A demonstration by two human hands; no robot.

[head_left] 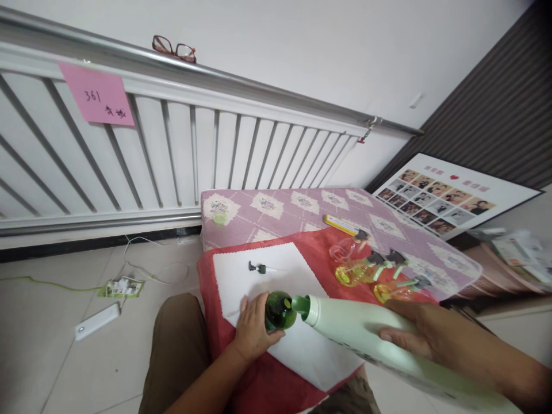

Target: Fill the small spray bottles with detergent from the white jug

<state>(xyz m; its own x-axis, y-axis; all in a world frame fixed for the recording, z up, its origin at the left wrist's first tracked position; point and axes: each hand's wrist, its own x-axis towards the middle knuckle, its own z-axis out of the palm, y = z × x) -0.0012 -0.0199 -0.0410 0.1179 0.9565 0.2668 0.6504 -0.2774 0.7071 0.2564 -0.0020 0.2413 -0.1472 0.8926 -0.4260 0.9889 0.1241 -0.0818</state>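
Fingers of my left hand (252, 328) wrap round a small dark green bottle (280, 310), which has no pump in its neck. My right hand (420, 330) grips a large pale green refill bottle (357, 322) tilted nearly level, its green spout at the small bottle's mouth. Whether liquid is flowing I cannot make out. A black pump head (257, 267) with a clear tube lies on the white sheet (276, 259), beyond my left hand.
Clear pump bottles with yellow liquid (356, 273) stand right on the red cloth (233, 261). A yellow box (341, 224) and pale green cap (219, 218) lie behind. A radiator (181, 144) backs the table; a power bank (97, 321) and cables lie on the floor.
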